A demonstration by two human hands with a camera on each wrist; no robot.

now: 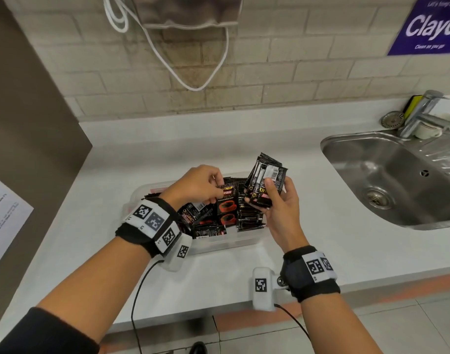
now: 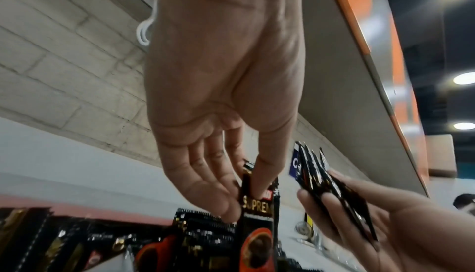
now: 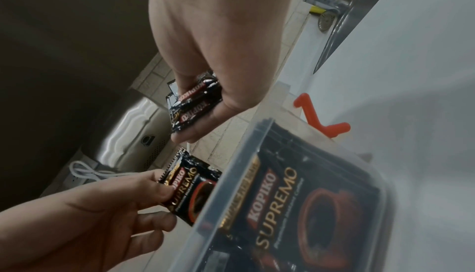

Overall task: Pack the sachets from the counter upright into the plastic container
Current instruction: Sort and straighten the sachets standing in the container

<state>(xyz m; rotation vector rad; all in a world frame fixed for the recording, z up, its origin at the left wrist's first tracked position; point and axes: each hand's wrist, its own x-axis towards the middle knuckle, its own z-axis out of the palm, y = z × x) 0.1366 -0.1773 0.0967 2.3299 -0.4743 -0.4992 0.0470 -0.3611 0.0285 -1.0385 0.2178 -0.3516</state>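
Head view: clear rectangular plastic container [image 1: 247,238] sits on the pale grey counter [image 1: 308,221], left of the stainless steel sink [image 1: 387,180]. Container holds many black coffee sachets [image 1: 249,218]; those at its right side stand on edge in a row, those at the left lie loose and tilted. Left hand [image 1: 198,185] is over the container, thumb and fingertips pinching the top edge of a single black sachet with red cup print [image 1: 227,203], which hangs upright, its lower end down among the packed ones. Left wrist view confirms the pinch: thumb on the front face, fingers behind. Right hand [image 1: 277,200] is raised just right of the container, fingers and thumb curled round a fanned bundle of black sachets [image 1: 266,180], held roughly upright, clear of the container.
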